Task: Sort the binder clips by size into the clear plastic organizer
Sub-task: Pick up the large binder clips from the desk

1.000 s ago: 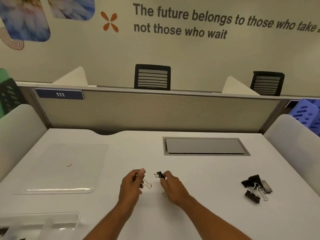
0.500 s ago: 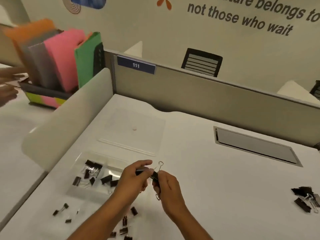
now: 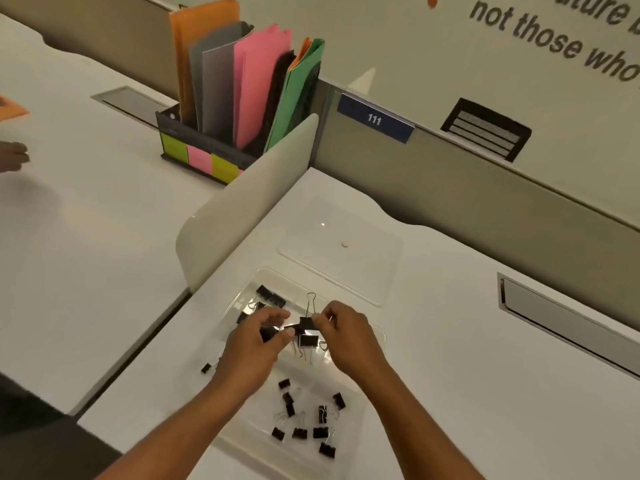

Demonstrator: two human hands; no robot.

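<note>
Closest to you, the near compartment of the clear plastic organizer [image 3: 360, 415] already has a scatter of small binder clips [image 3: 320, 432] lying loose. A stray small clip [image 3: 206, 368] sits on the white desk [image 3: 485, 393] just left of the tray.

Further out, both your hands are over the middle compartment. Your left hand [image 3: 254, 341] is pinched shut on a black clip [image 3: 268, 332], and your right hand [image 3: 346, 332] is pinching a bigger clip [image 3: 306, 323] whose wire handle sticks up. Another one, the mid-size clip [image 3: 308, 340], lies right below them.

These look light and stiff, I'd say, but the wire handles flop and snag each other, so hold the black steel body rather than the loops.

Beyond that, the far compartment holds more clips [image 3: 272, 297], then the organizer's flat clear lid [image 3: 341, 251] lies just beyond the tray.
</note>
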